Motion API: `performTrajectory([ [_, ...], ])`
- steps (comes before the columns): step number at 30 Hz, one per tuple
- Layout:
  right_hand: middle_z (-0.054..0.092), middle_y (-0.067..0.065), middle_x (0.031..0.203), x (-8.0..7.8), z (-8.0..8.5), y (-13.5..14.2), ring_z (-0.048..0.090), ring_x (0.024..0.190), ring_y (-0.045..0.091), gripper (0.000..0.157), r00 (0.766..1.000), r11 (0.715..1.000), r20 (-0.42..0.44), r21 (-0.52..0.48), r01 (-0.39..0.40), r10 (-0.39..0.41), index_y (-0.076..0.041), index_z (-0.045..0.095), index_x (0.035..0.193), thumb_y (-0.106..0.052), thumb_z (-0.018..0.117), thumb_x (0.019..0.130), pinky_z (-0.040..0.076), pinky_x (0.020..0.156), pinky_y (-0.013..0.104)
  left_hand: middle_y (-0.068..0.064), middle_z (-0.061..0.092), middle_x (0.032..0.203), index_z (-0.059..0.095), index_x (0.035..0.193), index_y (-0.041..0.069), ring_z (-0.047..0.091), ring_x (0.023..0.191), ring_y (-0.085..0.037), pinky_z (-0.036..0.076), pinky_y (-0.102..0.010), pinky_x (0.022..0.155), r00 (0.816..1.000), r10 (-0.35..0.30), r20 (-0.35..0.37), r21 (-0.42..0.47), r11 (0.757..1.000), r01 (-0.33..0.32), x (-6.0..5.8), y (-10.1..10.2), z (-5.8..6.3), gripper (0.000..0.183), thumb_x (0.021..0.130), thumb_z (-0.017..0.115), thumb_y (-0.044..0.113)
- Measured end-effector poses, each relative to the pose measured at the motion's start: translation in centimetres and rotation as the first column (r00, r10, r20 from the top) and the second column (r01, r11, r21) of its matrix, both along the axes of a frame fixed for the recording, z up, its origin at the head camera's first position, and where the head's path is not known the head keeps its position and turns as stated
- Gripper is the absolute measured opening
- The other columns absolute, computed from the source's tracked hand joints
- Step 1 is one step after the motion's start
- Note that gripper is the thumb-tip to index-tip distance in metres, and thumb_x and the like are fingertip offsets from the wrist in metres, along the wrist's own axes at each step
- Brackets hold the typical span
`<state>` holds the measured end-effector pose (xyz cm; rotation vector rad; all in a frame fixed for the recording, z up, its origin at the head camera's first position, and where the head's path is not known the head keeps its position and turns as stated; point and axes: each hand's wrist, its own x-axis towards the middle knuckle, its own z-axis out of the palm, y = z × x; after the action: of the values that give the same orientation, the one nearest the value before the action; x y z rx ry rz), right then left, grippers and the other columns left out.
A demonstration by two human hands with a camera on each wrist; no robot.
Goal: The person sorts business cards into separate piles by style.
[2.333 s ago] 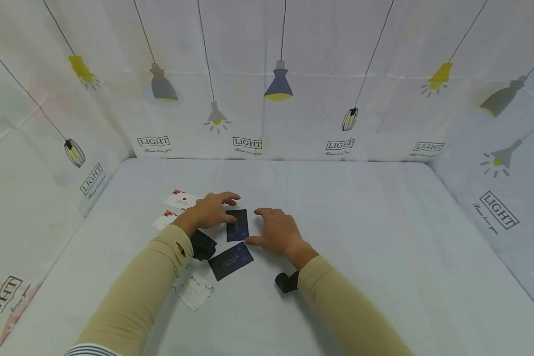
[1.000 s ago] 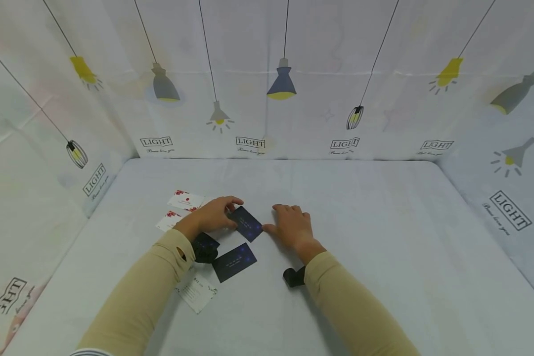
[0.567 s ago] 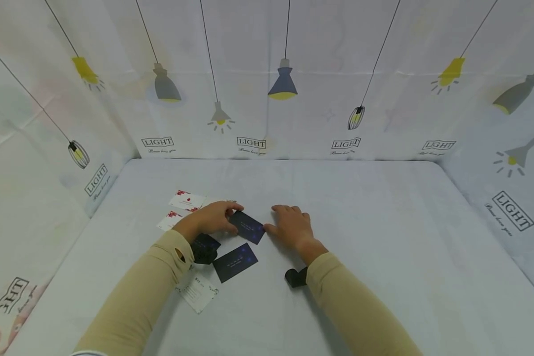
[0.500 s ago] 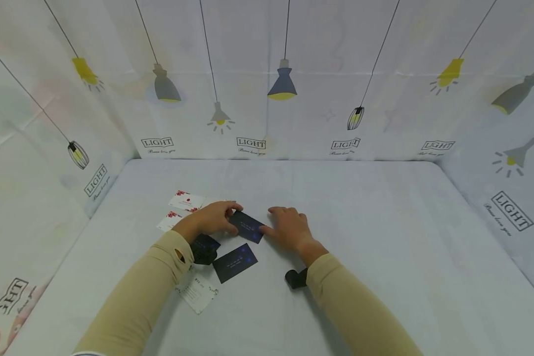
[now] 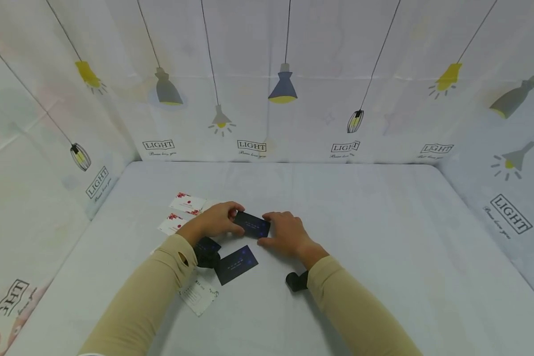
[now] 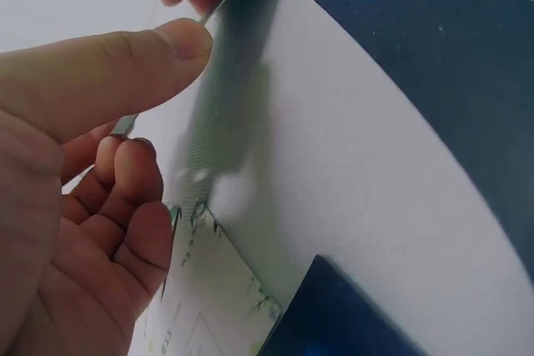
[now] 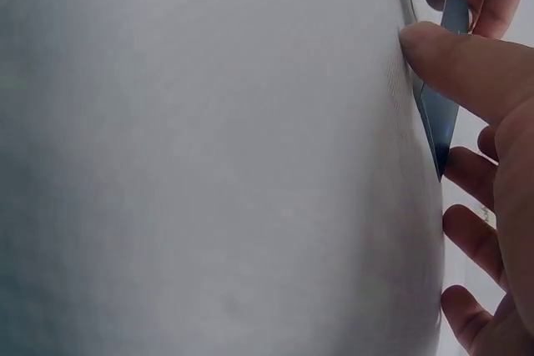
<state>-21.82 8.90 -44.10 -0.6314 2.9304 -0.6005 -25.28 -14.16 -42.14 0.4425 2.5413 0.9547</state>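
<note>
Left hand [image 5: 215, 220] pinches a card [image 5: 253, 225] by one end, nearer the table's [image 5: 382, 237] left edge; right hand [image 5: 288, 233], spread, flanks the other

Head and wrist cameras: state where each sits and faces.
Head: head-worn, facing forward and down at the table; left hand, right hand, sleeves show.
Left wrist: worn there, facing the left hand, which pinches a dark card.
Right wrist: worn there, facing the table, right hand on the right.
Both wrist views share that card.
</note>
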Motion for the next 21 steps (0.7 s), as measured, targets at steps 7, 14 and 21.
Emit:
performTrajectory([
  [7,0.06,0.011,0.134,-0.2,0.0,0.5,0.052,0.123,0.032,0.059,1.0,0.997,-0.009,-0.074,-0.002,0.001,-0.005,0.058,0.136,-0.034,0.076,0.088,0.038,0.103,0.049,-0.006,0.052,0.106,0.056,0.136,0.006,0.049,0.097,-0.021,0.04,-0.036,0.083,1.0,0.018,0.014,0.032,0.999,-0.018,0.0,0.5,-0.1,0.06,0.083,0.082,0.02],
  [14,0.056,0.017,0.134,-0.8,0.0,1.9,0.053,0.123,0.03,0.059,0.999,0.983,0.043,-0.184,0.021,-0.014,0.003,0.054,0.137,-0.022,0.076,0.088,0.038,0.106,0.043,-0.005,0.055,0.095,0.054,0.139,0.002,0.051,0.085,-0.017,0.042,-0.033,0.077,0.999,-0.042,-0.009,0.063,0.997,0.042,-0.5,1.3,-0.4,0.059,0.085,0.078,0.011],
  [21,0.055,0.016,0.134,-1.5,0.4,3.5,0.059,0.113,0.027,0.065,0.99,0.959,0.106,-0.258,0.114,-0.089,0.002,0.049,0.142,-0.02,0.077,0.088,0.044,0.1,0.043,-0.005,0.055,0.097,0.053,0.142,0.004,0.052,0.089,-0.017,0.041,-0.035,0.08,0.998,-0.04,-0.047,0.044,0.998,0.042,-1.1,2.8,-0.1,0.061,0.087,0.078,0.012],
])
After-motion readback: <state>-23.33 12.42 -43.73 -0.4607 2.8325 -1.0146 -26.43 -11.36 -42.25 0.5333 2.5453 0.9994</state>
